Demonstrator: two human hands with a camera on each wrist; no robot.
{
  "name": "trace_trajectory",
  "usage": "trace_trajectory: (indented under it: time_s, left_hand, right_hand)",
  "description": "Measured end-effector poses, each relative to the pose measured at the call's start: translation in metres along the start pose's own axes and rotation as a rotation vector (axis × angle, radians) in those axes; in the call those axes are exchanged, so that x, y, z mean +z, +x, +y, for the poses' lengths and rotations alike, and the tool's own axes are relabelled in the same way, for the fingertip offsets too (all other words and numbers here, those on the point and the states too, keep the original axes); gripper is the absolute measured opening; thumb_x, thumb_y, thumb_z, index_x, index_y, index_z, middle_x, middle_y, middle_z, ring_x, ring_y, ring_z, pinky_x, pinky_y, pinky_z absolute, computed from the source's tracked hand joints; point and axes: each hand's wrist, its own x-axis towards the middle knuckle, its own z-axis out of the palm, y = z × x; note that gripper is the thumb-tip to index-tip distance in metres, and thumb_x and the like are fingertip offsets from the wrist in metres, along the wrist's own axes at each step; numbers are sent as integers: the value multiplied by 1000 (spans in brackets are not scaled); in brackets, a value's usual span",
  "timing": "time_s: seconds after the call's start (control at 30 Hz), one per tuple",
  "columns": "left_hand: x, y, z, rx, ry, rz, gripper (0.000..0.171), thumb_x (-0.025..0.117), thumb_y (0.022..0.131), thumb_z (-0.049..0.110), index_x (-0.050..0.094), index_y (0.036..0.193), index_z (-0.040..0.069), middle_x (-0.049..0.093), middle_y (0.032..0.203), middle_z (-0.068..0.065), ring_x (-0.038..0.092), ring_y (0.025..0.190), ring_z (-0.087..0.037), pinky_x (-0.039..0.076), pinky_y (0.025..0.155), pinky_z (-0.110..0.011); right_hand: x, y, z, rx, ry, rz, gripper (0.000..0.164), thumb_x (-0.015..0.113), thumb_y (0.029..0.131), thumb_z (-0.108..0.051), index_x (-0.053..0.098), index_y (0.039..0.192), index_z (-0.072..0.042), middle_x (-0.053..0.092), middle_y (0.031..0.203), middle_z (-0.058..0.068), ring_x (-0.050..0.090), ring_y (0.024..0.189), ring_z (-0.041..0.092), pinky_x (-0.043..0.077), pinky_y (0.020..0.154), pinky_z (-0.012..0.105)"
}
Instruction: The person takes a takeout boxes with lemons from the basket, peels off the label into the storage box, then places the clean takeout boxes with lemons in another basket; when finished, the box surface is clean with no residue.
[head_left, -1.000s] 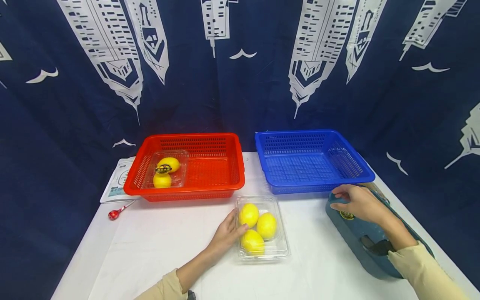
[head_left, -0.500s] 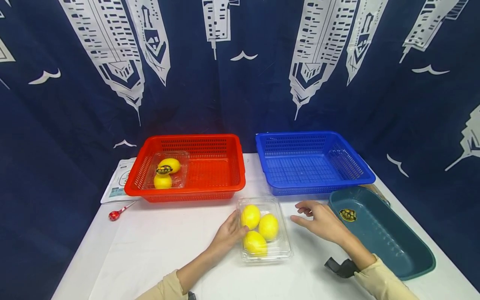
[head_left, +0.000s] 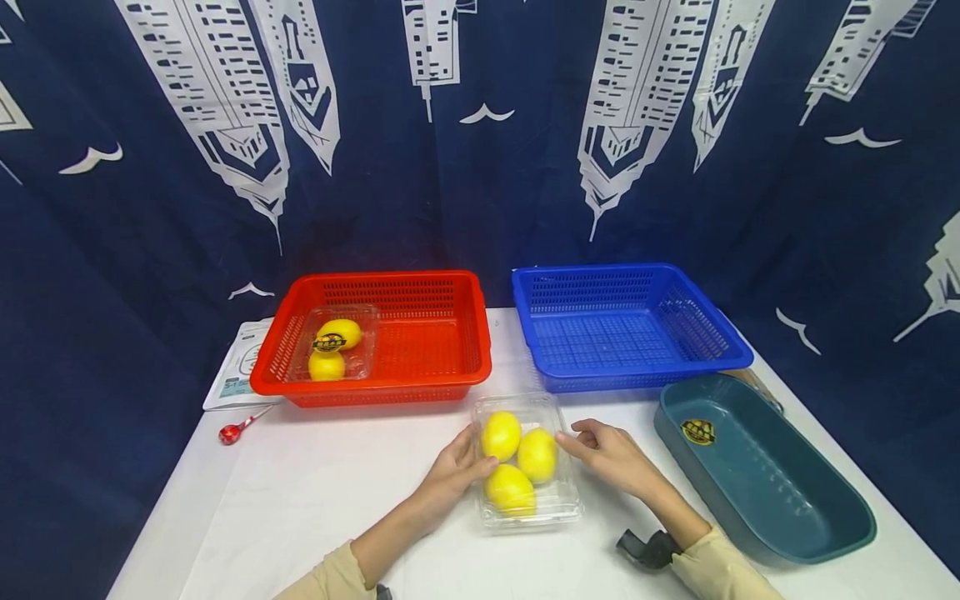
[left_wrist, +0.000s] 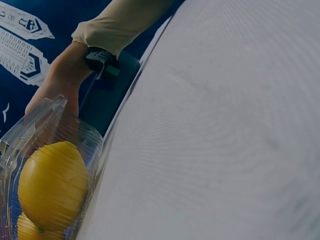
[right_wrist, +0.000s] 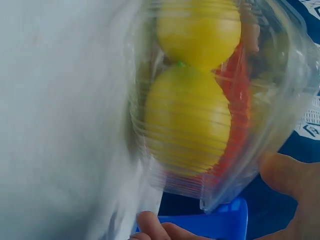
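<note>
A clear plastic clamshell box (head_left: 558, 506) with three lemons (head_left: 511, 490) lies on the white table. My left hand (head_left: 450, 473) grips its left side, thumb over the lid and fingers along the wall. On the other side is my right hand (head_left: 618, 461), its thumb at the right edge of the lid and its fingers loosely bent beside the box. In the right wrist view, the thumb (right_wrist: 282, 175) is at the lid rim, while the fingertips (right_wrist: 150, 222) show below the box, apart from it. The left hand's fingers are partly hidden by the box.
A red basket (head_left: 431, 387) at back left holds another clear box of lemons (head_left: 327, 367). Beside it stands a blue basket (head_left: 637, 371). A teal basin (head_left: 780, 483) with a black-gold sticker (head_left: 698, 432) is at right. A lollipop (head_left: 231, 433) and a white packet (head_left: 232, 383) lie left.
My right hand has moved left from over the teal basin to the right side of the clamshell box. My left hand has kept its hold, and the box has barely shifted.
</note>
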Motion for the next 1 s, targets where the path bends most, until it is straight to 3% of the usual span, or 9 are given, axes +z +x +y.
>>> trace_trajectory:
  time_s: [0.1, 0.27, 0.4, 0.67, 0.83, 1.0]
  left_hand:
    - [-1, 1, 1, -6, -28, -3, 89, 64, 91, 20, 5, 154, -4, 0, 163, -21, 2, 151, -36, 9, 124, -46]
    - [-2, 0, 1, -2, -52, -21, 88, 61, 92, 17, 2, 154, -4, -3, 163, -20, -2, 152, -35, 5, 124, -45]
    - [-1, 0, 1, 4, -64, -43, 87, 58, 93, 16, -1, 154, -4, -5, 163, -20, -3, 152, -35, 4, 124, -45]
    - [-1, -1, 3, -2, -58, -57, 88, 58, 94, 18, -2, 154, -4, -6, 164, -19, -3, 152, -33, 5, 125, -44]
    - [0, -2, 2, -5, -59, -36, 87, 58, 94, 18, 0, 154, -4, -3, 164, -19, -1, 152, -34, 6, 125, -45]
    - [2, -2, 3, -13, -63, 16, 86, 62, 92, 18, 6, 155, -3, 4, 164, -20, 5, 152, -36, 11, 124, -47]
  right_hand:
    - [3, 1, -2, 31, 27, -40, 63, 55, 93, -52, 62, 123, 3, 72, 108, 12, 67, 99, 23, 56, 86, 43]
    - [8, 3, -2, 70, 178, -127, 59, 49, 96, -48, 63, 120, 4, 66, 92, 7, 58, 81, 17, 51, 72, 30]
    - [11, 3, -2, 97, 310, -200, 61, 44, 98, -48, 61, 123, 5, 66, 101, 10, 58, 85, 17, 50, 74, 28]
    - [12, 6, 4, 8, 522, -377, 70, 37, 101, -47, 49, 131, 15, 67, 114, 17, 67, 98, 20, 57, 85, 31]
    - [13, 8, 8, -6, 574, -411, 72, 41, 100, -45, 42, 134, 19, 64, 121, 22, 66, 104, 23, 58, 90, 37]
    - [12, 8, 12, 15, 576, -405, 65, 44, 99, -42, 49, 129, 16, 66, 112, 15, 65, 100, 18, 58, 88, 34]
